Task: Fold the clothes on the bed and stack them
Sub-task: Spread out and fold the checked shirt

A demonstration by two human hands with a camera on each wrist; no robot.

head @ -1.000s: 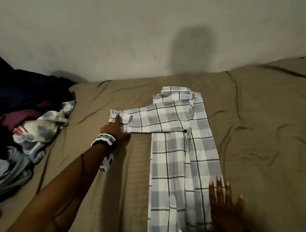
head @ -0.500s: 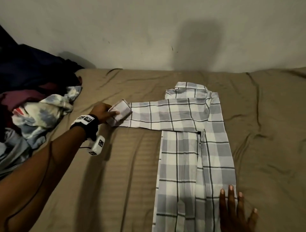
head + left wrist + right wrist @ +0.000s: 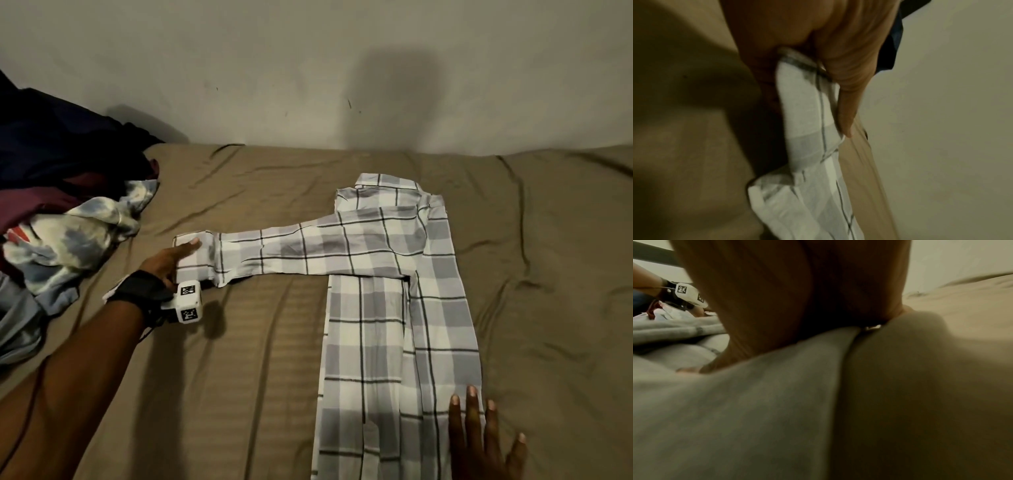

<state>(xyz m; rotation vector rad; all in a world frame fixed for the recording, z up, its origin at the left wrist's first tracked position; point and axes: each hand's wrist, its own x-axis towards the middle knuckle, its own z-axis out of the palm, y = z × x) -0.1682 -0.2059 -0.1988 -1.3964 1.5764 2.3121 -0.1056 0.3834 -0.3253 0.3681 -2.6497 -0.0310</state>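
A grey-and-white plaid shirt (image 3: 394, 325) lies on the tan bed sheet (image 3: 246, 377), its body folded into a long strip with the collar toward the wall. One sleeve (image 3: 308, 250) stretches out to the left. My left hand (image 3: 180, 262) pinches the sleeve's cuff (image 3: 197, 265), thumb on top and fingers beneath. The left wrist view shows the cuff (image 3: 803, 113) clamped in my left hand (image 3: 846, 68) just above the sheet. My right hand (image 3: 479, 442) lies flat with fingers spread on the shirt's lower right edge; the right wrist view shows its palm (image 3: 777, 296) pressing the cloth (image 3: 735, 418).
A heap of unfolded clothes (image 3: 68, 246) sits at the bed's left side, with a tie-dye piece on top and dark navy and maroon garments (image 3: 51, 154) behind. A bare wall (image 3: 308, 68) runs along the far edge. Wrinkled sheet (image 3: 548, 274) lies to the right of the shirt.
My left hand went from lying flat on the cuff to gripping it, lifting it a little and drawing the sleeve out to the left. My right hand stayed flat on the shirt.
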